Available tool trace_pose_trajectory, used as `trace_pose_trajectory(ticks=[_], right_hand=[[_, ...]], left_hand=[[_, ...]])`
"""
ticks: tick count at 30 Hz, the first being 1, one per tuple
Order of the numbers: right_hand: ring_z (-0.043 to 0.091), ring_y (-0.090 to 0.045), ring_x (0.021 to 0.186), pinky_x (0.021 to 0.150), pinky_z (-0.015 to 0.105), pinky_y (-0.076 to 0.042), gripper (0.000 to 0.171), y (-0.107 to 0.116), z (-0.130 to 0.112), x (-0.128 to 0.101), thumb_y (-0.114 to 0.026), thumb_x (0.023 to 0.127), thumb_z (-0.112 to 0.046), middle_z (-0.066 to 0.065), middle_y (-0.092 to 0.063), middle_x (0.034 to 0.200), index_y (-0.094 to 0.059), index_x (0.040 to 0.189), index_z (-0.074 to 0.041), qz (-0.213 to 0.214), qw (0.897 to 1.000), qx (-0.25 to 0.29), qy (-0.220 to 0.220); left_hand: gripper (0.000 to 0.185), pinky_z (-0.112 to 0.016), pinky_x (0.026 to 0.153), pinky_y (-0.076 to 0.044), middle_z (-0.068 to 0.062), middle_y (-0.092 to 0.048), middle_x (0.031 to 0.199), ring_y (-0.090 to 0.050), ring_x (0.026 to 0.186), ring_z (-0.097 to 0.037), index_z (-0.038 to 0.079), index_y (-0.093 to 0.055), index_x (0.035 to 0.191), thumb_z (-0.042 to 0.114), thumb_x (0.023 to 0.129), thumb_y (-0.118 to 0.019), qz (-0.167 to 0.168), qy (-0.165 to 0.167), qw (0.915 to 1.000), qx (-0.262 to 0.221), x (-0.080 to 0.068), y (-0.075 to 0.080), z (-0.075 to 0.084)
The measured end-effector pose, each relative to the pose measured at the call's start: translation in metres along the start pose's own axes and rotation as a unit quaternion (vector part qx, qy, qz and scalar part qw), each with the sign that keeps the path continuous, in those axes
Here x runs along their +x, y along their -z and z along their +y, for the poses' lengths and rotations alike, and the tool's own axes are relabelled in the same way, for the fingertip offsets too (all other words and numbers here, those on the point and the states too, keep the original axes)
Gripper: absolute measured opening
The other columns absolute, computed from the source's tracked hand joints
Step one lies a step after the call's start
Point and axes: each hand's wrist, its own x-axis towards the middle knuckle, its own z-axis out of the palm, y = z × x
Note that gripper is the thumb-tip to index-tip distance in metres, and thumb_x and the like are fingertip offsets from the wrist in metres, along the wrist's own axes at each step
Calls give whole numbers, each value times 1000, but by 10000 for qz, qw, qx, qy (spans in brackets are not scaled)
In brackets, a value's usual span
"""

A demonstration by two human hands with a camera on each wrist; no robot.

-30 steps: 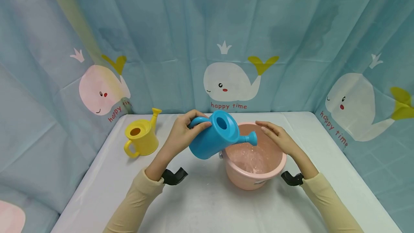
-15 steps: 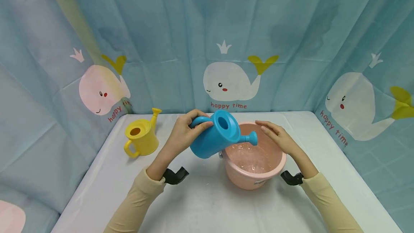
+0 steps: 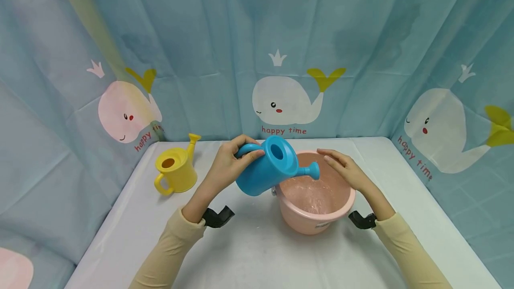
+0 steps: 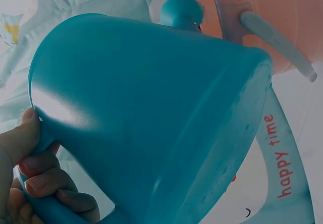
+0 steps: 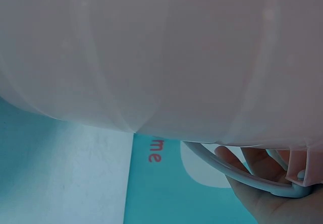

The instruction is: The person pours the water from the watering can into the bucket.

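Observation:
My left hand (image 3: 230,164) grips the handle of a blue toy watering can (image 3: 265,168), thumb pressed against its body. The can is tilted to the right, and its spout is over a pink bucket (image 3: 305,224). Water (image 3: 315,197) in the bucket shows ripples and splashes below the spout. In the left wrist view the can (image 4: 136,103) fills the middle, with curled fingers (image 4: 48,176) through its handle. My right hand (image 3: 345,168) holds the bucket's far right rim. In the right wrist view, its fingers show beside the grey bucket handle (image 5: 242,176).
A yellow toy watering can (image 3: 176,171) stands upright on the white table (image 3: 257,262), to the left. Blue curtains (image 3: 225,57) printed with whales enclose the table's back and sides. A black strap (image 3: 218,217) sticks out at each wrist.
Both hands stay nearly still; the blue watering can has shifted very slightly to the right. The ripples and splashes in the bucket's water have changed shape.

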Motion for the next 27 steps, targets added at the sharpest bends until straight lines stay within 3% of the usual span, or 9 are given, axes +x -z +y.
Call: trace_pose_trajectory(ticks=[5,7,12,15,25,27], right_hand=[[31,-42,128,100,46,-38,37,0,23,3,-41,100,-16,15,-45,138,-44,136,-5,18,10000,82,-26],[29,-42,128,101,43,-39,38,0,27,4,-41,100,-18,12,-45,139,-44,136,-8,18,10000,92,-23],[28,-41,129,97,17,-37,38,0,31,3,-41,100,-20,11,-46,139,-45,136,-9,24,9999,126,62],[29,-41,129,94,9,-35,37,-1,31,3,-41,100,-21,11,-46,138,-45,136,-9,36,9999,112,93],[30,-42,128,93,9,-35,37,-1,30,3,-41,100,-21,12,-46,138,-45,135,-8,49,9999,105,89],[30,-42,128,97,18,-39,38,-1,29,3,-40,101,-21,12,-46,138,-45,136,-8,49,9999,79,86]], left_hand=[[21,-44,84,-50,-1,-67,100,-62,95,-18,13,-64,98,29,85,-67,-8,4,10000,-14,1,0,0],[21,-44,84,-51,-1,-67,100,-62,95,-18,13,-64,97,29,85,-67,-3,1,10000,2,1,-1,0],[20,-44,84,-51,-1,-67,101,-62,95,-18,13,-63,97,29,85,-67,-17,8,10000,14,0,-1,1],[20,-44,84,-51,-1,-67,101,-62,95,-18,14,-63,97,30,85,-67,-31,17,10000,1,0,-1,1],[21,-44,84,-51,-1,-67,99,-63,94,-18,14,-63,97,30,84,-67,-17,-5,10000,29,-1,0,1],[22,-44,84,-51,-1,-67,99,-63,94,-19,14,-64,98,30,84,-67,-16,-1,10000,34,-1,0,1]])
